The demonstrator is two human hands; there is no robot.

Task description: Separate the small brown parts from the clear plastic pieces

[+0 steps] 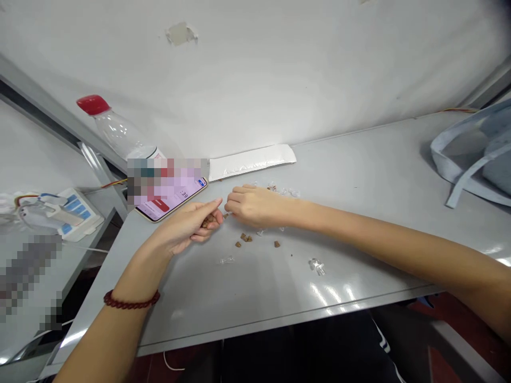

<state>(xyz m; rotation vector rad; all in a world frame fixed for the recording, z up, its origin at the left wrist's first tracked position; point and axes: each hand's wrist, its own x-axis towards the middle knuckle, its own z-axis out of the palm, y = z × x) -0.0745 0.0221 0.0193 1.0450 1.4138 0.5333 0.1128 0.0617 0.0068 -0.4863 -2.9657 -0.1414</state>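
My left hand [195, 226] is closed, its fingers curled around several small brown cork-like pieces, with thumb and forefinger extended towards the right. Close beside it, my right hand [255, 205] has its fingers bent and pinched together, palm down; what they grip is mostly hidden. A brown piece [225, 216] shows in the narrow gap between the two hands. Below them lie loose brown cork-like pieces [246, 238] and, further right, a single one [277, 244]. Small clear, shiny pieces [293, 192] are scattered behind and under my right wrist.
More clear pieces lie nearer the front edge, at left [227, 260] and right [318, 266]. A white padded strip [252, 162] lies by the wall. On the left are a lit phone [191, 191] and a red-capped bottle [120, 133]. A pale-blue bag [475, 154] sits at right.
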